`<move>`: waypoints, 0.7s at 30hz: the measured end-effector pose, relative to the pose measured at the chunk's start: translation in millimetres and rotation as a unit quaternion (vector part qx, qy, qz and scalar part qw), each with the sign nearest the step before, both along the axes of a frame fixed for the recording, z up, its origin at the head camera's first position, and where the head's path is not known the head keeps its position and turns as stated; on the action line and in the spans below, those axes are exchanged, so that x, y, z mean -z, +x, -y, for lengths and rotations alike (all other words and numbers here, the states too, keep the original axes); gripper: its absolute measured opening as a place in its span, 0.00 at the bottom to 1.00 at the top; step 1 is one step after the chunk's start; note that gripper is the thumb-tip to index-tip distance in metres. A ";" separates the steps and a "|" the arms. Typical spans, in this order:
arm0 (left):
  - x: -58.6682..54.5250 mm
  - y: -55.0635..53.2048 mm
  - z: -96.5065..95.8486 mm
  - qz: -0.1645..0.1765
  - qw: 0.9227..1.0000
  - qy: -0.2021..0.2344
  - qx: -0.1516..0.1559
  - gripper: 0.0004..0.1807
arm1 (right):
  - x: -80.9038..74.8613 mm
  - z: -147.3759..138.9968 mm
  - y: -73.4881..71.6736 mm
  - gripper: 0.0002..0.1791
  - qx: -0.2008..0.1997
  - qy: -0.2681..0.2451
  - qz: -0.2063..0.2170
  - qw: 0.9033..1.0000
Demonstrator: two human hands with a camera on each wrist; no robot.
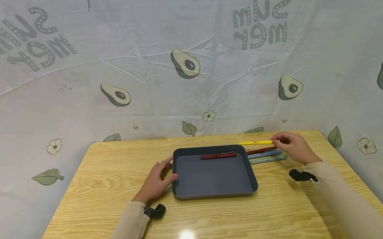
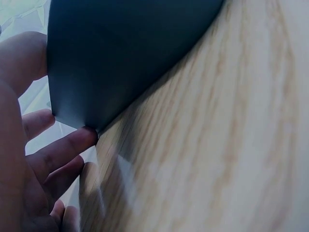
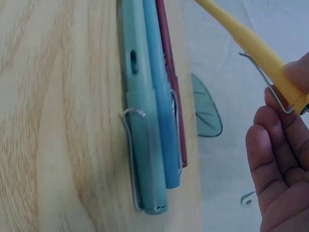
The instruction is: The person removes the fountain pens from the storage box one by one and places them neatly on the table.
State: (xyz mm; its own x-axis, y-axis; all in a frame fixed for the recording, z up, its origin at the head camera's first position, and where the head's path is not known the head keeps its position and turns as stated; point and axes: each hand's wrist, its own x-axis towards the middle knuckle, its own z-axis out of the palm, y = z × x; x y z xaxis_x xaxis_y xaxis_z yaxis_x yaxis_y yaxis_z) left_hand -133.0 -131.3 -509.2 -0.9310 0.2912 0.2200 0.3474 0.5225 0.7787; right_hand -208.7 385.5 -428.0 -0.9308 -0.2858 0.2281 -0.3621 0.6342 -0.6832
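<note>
My right hand (image 1: 294, 148) pinches a yellow pen (image 1: 255, 142) near its clip end, between thumb and fingers. That pen is held beyond a row of capped pens on the table. The row has a dark red pen (image 3: 168, 67), a blue pen (image 3: 163, 96) and a pale teal pen (image 3: 142, 111), side by side. At the left, my left hand (image 1: 156, 181) holds the side of a dark grey tray (image 1: 215, 175), thumb at the rim and fingertips by the far corner. Inside the tray, near its back wall, lies another dark red pen (image 1: 218, 156).
The tray stands on a wood-grain table (image 1: 113, 174), with the pen row against its right side. Behind the table hangs a pale curtain (image 1: 152, 112) printed with avocados and leaves. Black wrist cameras are strapped to both sleeves.
</note>
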 end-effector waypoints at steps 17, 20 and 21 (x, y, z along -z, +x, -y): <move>-2.3 -0.9 -0.2 0.012 1.000 -0.006 -0.012 0.39 | 13.8 -13.1 -15.1 0.17 0.017 -0.011 0.035 0.999; -2.1 -1.2 -0.4 0.014 1.000 -0.008 -0.013 0.39 | 22.1 -16.5 -22.3 0.19 0.009 -0.005 0.050 0.999; -2.3 -1.3 -0.5 0.014 1.000 -0.009 -0.013 0.39 | 24.1 -17.1 -24.3 0.20 0.008 -0.006 0.055 0.998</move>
State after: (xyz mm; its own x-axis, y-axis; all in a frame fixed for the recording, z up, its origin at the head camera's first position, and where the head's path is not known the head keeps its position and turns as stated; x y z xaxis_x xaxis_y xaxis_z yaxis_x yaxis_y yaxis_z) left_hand -134.4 -130.8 -506.9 -0.9442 0.2702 0.1885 0.3113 0.5446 0.7788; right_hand -233.0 402.6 -452.1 -0.9546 -0.2694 0.1269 -0.2745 0.6311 -0.7255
